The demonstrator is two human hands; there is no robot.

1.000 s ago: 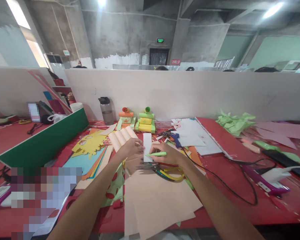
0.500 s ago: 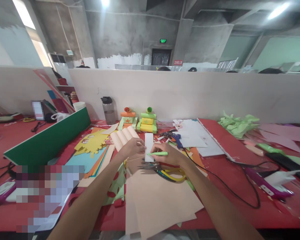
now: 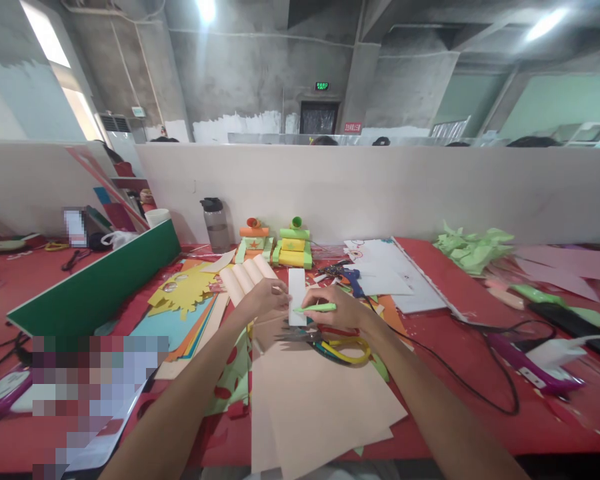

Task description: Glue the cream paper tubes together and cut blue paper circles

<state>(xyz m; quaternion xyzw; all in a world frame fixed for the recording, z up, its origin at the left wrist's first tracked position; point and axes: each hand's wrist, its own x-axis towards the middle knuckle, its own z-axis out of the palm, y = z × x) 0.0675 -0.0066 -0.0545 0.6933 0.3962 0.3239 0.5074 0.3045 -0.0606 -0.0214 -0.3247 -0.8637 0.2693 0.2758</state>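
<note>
A narrow white card strip (image 3: 296, 287) stands lengthwise between my two hands, its surface plain as far as I can see. At its left edge, my left hand (image 3: 267, 298) has its fingertips pinched together on the strip. My right hand (image 3: 339, 308) grips a light green pen (image 3: 323, 307), whose tip points left onto the lower part of the strip. Just below the hands, scissors (image 3: 325, 341) with yellow and teal handles lie with blades pointing left on tan paper sheets (image 3: 325, 407). Rolled cream paper tubes (image 3: 247, 279) sit behind my left hand.
Two paper models, one orange and green (image 3: 255, 243), one yellow and green (image 3: 294, 247), stand at the back beside a grey bottle (image 3: 215, 223). A blue glue gun (image 3: 354, 281) with a black cable lies right. A green board (image 3: 100, 280) borders the left; crumpled green paper (image 3: 473, 247) lies far right.
The view has tilted up slightly, so everything sits a little lower in the picture. Both hands, the strip and the pen keep nearly the same positions to one another.
</note>
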